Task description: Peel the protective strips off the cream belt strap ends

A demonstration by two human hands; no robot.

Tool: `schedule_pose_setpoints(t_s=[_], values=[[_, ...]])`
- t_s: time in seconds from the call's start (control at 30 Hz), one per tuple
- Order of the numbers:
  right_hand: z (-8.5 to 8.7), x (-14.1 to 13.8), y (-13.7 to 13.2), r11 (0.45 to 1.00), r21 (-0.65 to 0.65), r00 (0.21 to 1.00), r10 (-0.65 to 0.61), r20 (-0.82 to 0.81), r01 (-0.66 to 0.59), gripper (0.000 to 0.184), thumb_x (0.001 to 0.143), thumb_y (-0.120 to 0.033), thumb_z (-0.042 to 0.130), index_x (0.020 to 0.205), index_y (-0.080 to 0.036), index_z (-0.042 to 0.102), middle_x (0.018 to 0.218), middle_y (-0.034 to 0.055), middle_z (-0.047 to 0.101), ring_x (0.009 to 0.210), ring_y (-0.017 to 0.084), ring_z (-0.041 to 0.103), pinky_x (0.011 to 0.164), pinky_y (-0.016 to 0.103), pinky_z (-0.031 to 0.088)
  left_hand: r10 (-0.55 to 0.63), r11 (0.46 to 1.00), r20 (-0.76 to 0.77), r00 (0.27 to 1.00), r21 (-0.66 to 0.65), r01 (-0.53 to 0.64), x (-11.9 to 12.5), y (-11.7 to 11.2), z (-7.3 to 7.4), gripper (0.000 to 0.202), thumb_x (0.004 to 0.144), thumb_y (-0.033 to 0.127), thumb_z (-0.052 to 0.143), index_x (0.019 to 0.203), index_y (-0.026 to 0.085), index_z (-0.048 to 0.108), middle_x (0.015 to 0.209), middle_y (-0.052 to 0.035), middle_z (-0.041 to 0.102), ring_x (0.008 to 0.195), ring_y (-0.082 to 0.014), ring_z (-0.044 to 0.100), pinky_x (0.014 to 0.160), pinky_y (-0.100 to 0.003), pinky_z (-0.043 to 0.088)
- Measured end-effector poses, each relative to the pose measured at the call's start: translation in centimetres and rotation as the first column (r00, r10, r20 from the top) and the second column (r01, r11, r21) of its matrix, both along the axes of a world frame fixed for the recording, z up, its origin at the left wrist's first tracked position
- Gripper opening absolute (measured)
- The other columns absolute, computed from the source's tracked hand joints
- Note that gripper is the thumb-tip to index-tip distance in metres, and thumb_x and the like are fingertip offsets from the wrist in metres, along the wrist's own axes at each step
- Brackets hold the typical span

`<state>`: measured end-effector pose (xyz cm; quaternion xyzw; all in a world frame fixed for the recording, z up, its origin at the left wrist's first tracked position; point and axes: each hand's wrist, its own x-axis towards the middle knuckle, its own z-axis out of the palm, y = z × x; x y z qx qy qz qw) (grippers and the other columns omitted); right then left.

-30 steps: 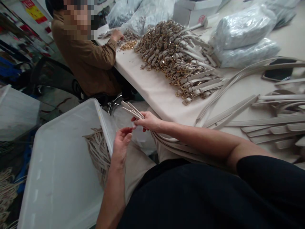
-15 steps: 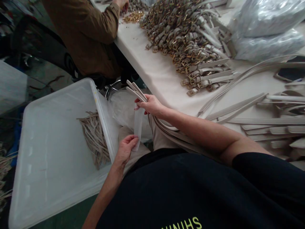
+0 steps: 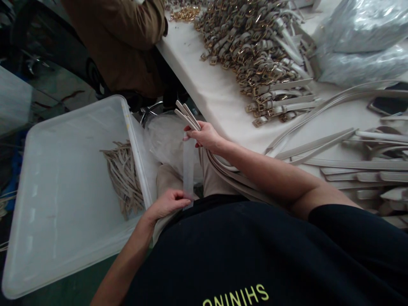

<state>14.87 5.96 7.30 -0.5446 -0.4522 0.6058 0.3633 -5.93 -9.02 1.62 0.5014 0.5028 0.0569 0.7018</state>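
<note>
My right hand (image 3: 205,137) is closed around a small bundle of light grey-beige straps (image 3: 188,115), whose ends stick up past the fingers. Their long tails hang in loops over my lap and under my forearm. From the right fingertips a translucent white strip (image 3: 188,168) runs down to my left hand (image 3: 174,201). Thumb and fingers of the left hand pinch its lower end close to my shirt. The strip looks flat and drawn out between both hands.
A big white plastic bin (image 3: 73,178) at left holds a heap of thin strips (image 3: 124,178). On the table lie many buckled straps (image 3: 251,55), loose straps (image 3: 350,161), plastic-wrapped packs (image 3: 363,46) and a dark phone-like object (image 3: 389,104). A co-worker in a brown jacket (image 3: 117,42) sits at far left.
My left hand has moved down and toward my body with the strip's lower end, so more strip shows between the hands. My right hand keeps its hold on the straps.
</note>
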Motion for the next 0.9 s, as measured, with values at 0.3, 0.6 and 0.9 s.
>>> schedule_pose_setpoints(t_s=[0.3,0.6,0.9], values=[[-0.6,0.5,0.4,0.999,-0.018,0.998,0.049,-0.027,-0.05,0.009,0.096,-0.018,0.061,0.104,-0.015,0.06,0.083,0.0004,0.074,0.043,0.005,0.038,0.04,0.016,0.044,0.36,0.932,0.135,0.923,-0.02,-0.361,-0.6,0.4,0.7,0.025,0.069,0.04,0.086,0.072,0.016,0.079,0.071,-0.0071,0.073,0.066,-0.0172,0.063,0.069,-0.029,0.053],[0.6,0.4,-1.6,0.934,-0.089,0.93,0.33,-0.162,-0.347,0.037,0.105,-0.049,0.042,0.107,-0.016,0.058,0.086,0.0059,0.076,0.036,0.006,0.033,0.042,0.022,0.049,0.934,0.179,0.351,0.062,-0.313,-0.933,-1.1,5.9,1.6,0.037,0.06,0.028,0.097,0.065,0.017,0.062,0.062,0.0041,0.064,0.051,-0.0077,0.058,0.06,-0.023,0.057],[1.0,0.2,-2.1,0.897,-0.102,0.901,0.421,-0.104,-0.431,0.009,0.081,-0.025,0.064,0.083,-0.017,0.06,0.059,-0.0046,0.06,0.036,0.005,0.038,0.038,0.018,0.039,0.951,0.041,0.299,-0.079,-0.377,-0.925,0.4,7.5,2.3,0.023,0.081,0.024,0.084,0.072,0.016,0.065,0.065,0.0022,0.069,0.054,-0.0089,0.063,0.053,-0.019,0.053]])
